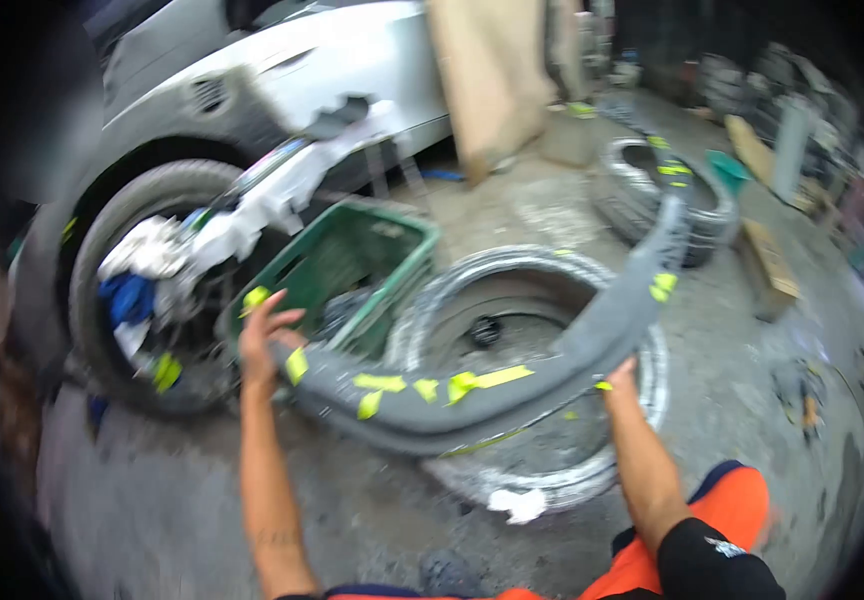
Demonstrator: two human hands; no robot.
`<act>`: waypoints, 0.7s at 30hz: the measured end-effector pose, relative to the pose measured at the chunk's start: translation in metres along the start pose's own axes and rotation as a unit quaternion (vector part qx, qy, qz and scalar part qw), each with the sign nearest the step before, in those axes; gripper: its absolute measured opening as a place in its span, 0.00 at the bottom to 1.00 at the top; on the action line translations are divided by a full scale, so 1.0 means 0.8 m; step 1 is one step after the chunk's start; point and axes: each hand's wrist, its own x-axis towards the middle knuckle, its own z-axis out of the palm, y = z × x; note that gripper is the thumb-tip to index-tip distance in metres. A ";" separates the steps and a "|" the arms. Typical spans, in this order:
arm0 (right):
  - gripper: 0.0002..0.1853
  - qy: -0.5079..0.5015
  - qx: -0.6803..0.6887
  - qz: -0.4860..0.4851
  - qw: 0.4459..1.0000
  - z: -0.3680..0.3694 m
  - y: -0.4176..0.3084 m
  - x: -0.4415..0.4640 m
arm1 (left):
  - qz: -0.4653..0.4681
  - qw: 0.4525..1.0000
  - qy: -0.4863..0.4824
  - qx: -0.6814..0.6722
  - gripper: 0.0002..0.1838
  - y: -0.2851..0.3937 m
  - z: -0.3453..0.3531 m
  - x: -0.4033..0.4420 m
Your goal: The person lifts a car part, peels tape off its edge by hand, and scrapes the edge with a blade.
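A long, curved grey car body panel (472, 395) spans the middle of the view, with several strips of yellow tape on it. At its left end, my left hand (260, 345) is beside the panel with its fingers spread; a piece of yellow tape (255, 299) shows at the fingertips. My right hand (620, 378) grips the panel's lower edge, its fingers partly hidden underneath. Below the panel lies a tire (642, 455) with whitish smears, flat on the floor. The panel's far right end reaches over a second tire (707, 225).
A green crate (407, 245) stands behind the panel, beside a silver car (362, 60). In front of the car's wheel (102, 250) are rags (152, 248) and a paper-covered stand. Right of the tires lies a cardboard box (767, 270). A brown board (487, 80) leans at the back.
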 end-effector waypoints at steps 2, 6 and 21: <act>0.27 -0.011 0.045 0.022 0.999 0.024 -0.015 -0.011 | -0.004 1.000 -0.010 -0.021 0.33 -0.002 -0.003 -0.002; 0.27 -0.182 0.129 0.081 0.971 0.069 -0.054 -0.019 | -0.051 0.998 -0.006 -0.044 0.41 0.016 0.020 -0.017; 0.27 0.056 -0.118 -0.082 0.988 0.204 -0.146 -0.067 | -0.172 0.969 0.093 -0.155 0.42 -0.050 0.082 -0.120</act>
